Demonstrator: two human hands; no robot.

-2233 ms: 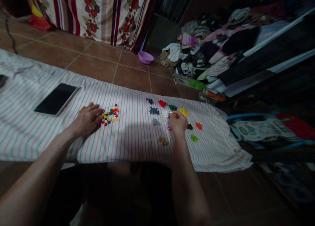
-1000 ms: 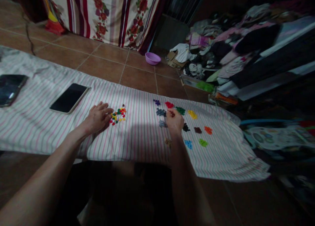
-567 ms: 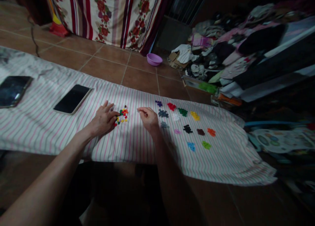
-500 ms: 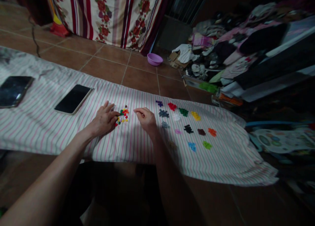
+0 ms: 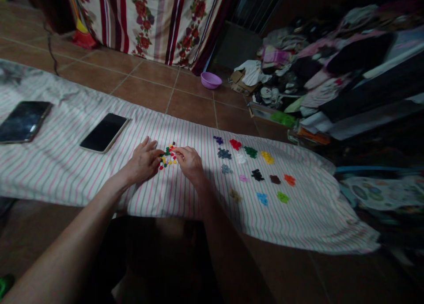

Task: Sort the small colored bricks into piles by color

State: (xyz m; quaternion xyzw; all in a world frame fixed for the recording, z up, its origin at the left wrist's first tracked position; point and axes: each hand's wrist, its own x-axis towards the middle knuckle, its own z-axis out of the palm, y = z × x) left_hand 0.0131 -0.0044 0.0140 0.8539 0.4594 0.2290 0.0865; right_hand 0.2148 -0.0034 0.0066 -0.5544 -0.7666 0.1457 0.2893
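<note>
Mid-pick at mixed pile (image 5: 168, 156) on cloth (image 5: 66, 162). Your R hand (image 5: 189, 161) curled to a pinch, can't tell if holding a piece; L hand (image 5: 143, 162) flat, open, at pile edge. Lifting one calls for fine tip grip.

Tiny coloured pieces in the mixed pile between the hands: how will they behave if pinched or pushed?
Probably very light: pieces in the mixed pile look tiny beside the right hand. Likely not rollers: the red pile sits in a tight cluster. The striped cloth is wrinkled, so pushed pieces may snag or scatter.
</note>
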